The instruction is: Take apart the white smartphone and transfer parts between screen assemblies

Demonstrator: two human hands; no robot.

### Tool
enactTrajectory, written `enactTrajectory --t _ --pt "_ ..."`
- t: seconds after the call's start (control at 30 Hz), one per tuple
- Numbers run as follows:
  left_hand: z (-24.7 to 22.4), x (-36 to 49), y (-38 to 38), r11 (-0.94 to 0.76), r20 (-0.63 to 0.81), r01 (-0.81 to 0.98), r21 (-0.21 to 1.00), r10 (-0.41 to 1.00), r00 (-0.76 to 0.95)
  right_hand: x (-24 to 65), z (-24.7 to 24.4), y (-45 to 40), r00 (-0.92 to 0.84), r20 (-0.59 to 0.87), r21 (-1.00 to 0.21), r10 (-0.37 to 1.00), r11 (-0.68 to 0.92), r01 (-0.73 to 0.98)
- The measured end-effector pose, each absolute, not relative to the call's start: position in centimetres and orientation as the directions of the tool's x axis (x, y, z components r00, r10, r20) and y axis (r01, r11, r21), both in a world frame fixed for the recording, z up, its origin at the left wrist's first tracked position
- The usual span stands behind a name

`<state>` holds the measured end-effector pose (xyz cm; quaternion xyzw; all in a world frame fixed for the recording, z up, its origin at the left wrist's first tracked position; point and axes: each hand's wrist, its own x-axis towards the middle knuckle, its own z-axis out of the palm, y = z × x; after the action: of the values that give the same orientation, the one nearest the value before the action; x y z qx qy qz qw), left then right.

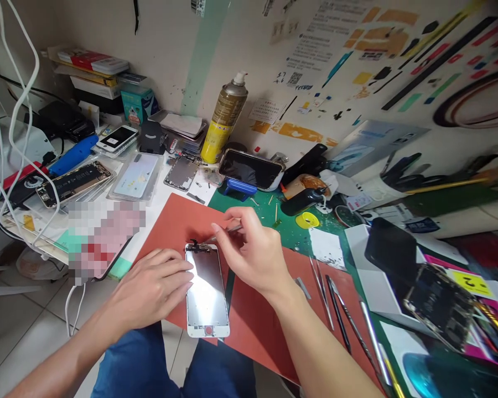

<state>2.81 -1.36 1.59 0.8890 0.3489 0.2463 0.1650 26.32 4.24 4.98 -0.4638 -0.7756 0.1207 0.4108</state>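
A white-framed phone screen assembly (pixel 207 296) lies back side up at the front of the reddish-brown mat (pixel 257 326), its shiny metal plate reflecting light. My left hand (pixel 160 284) holds its left edge, fingers close together with the tips over the rim; the thumb is hidden. Between thumb and fingers, my right hand (pixel 249 249) pinches a slim metal tool (pixel 212 239) whose exact kind I cannot make out. Its tip is at the top end of the screen, beside a small black flex cable (pixel 195 243) that sticks up there.
Tweezers (pixel 321 296) and other slim tools lie right of my right forearm. A white box (pixel 369 276) and an opened phone (pixel 440 304) stand farther right. Behind the mat are a spray can (pixel 224 119), a propped phone (pixel 251 168) and a black bottle (pixel 302 202). Phones and cables crowd the left.
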Motion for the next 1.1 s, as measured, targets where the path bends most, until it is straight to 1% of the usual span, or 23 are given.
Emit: enactTrajectory --t 0.07,0.13,0.23,0.33,0.43,0.57,0.7,0.77,0.83,0.9,0.97,1.1 --pt "1.8 2.7 -1.1 -0.689 0.348 0.503 0.522 0.711 0.612 26.7 5.0 4.4 -0.078 0.504 -0.679 0.860 0.450 0.580" --pt "2.2 2.8 -0.7 -0.651 0.377 0.487 0.582 0.747 0.547 27.0 4.9 4.7 0.065 0.418 -0.803 0.906 0.335 0.494" --pt "3.0 3.4 0.3 -0.546 0.364 0.557 0.626 0.836 0.411 27.4 4.7 5.4 0.166 0.250 -0.945 0.954 0.202 0.257" --pt "3.9 4.5 1.7 -0.459 0.305 0.643 0.613 0.888 0.343 27.6 4.5 6.0 0.174 0.141 -0.989 0.975 0.133 0.058" --pt "4.7 5.7 3.0 -0.455 0.292 0.657 0.601 0.890 0.349 27.7 4.4 6.3 0.165 0.101 -0.995 0.981 0.104 -0.010" --pt "5.8 6.6 4.2 -0.521 0.312 0.614 0.593 0.852 0.421 28.0 4.7 6.5 0.165 0.089 -0.995 0.982 0.096 -0.032" --pt "6.8 6.9 6.2 -0.567 0.273 0.604 0.561 0.815 0.511 28.7 5.0 7.1 0.230 0.111 -0.993 0.967 0.114 0.000" --pt "7.2 7.4 7.9 -0.587 0.232 0.643 0.491 0.800 0.553 29.4 5.1 7.5 0.356 0.157 -0.987 0.921 0.139 0.075" --pt "7.3 8.2 9.9 -0.627 0.177 0.678 0.383 0.771 0.612 30.1 5.2 7.9 0.517 0.208 -0.975 0.830 0.135 0.176" --pt "7.2 9.1 11.9 -0.663 0.123 0.674 0.325 0.736 0.665 30.8 5.2 8.2 0.623 0.239 -0.965 0.745 0.108 0.240" --pt "7.0 10.0 13.4 -0.692 0.082 0.659 0.295 0.706 0.704 31.3 5.3 8.4 0.655 0.238 -0.965 0.718 0.098 0.243" --pt "6.4 10.9 14.9 -0.727 0.036 0.644 0.237 0.669 0.742 31.5 5.4 8.5 0.658 0.251 -0.962 0.710 0.111 0.248"
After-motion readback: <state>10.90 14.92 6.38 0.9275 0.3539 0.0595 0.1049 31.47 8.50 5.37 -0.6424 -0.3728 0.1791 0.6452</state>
